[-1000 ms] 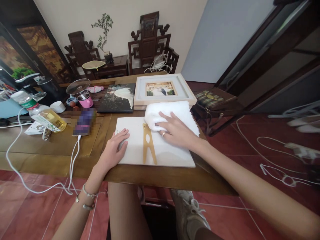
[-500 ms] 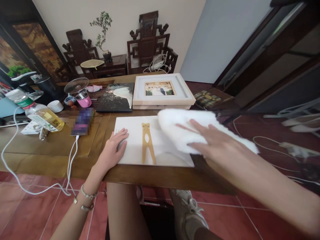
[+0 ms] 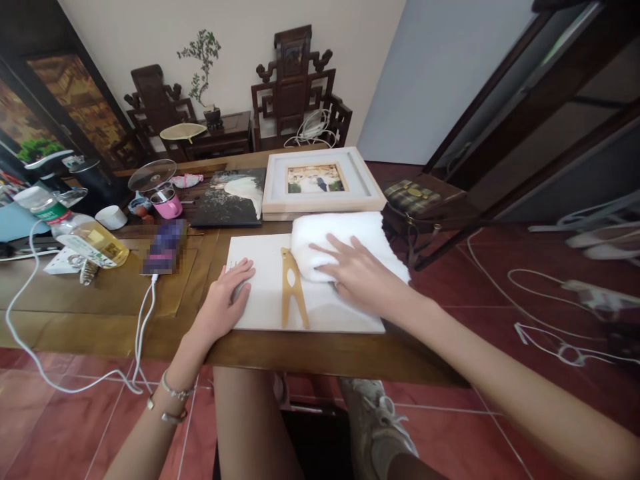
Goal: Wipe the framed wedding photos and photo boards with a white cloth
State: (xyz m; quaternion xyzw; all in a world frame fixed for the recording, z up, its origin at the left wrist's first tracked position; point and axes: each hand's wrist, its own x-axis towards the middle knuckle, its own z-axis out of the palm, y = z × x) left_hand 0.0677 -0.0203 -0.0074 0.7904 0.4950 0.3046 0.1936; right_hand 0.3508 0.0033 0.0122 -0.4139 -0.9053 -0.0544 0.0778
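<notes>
A white board (image 3: 260, 300) with a tan, cat-headed, two-legged shape (image 3: 291, 287) on it lies at the table's front edge. My left hand (image 3: 227, 293) rests flat on the board's left side, fingers stretched out, holding nothing. On the board's right part, a folded white fluffy towel (image 3: 373, 233) covers the upper area and part of the tan shape's head. My right hand (image 3: 355, 273) lies on top of this towel with its fingers spread, pressing it down. What is under the towel is hidden.
Behind the board stand a pale wooden picture frame (image 3: 280, 200) and a dark photo panel (image 3: 220, 210). To the left are a phone (image 3: 165, 247) on a cable, an oil bottle (image 3: 95, 237), a pink mug (image 3: 169, 205) and a white cup (image 3: 111, 217). A plaid bag (image 3: 413, 198) sits at the right.
My right hand and the towel have moved left across the board, up against the tan shape, and the towel now reaches less far right. My left hand has stayed in place.
</notes>
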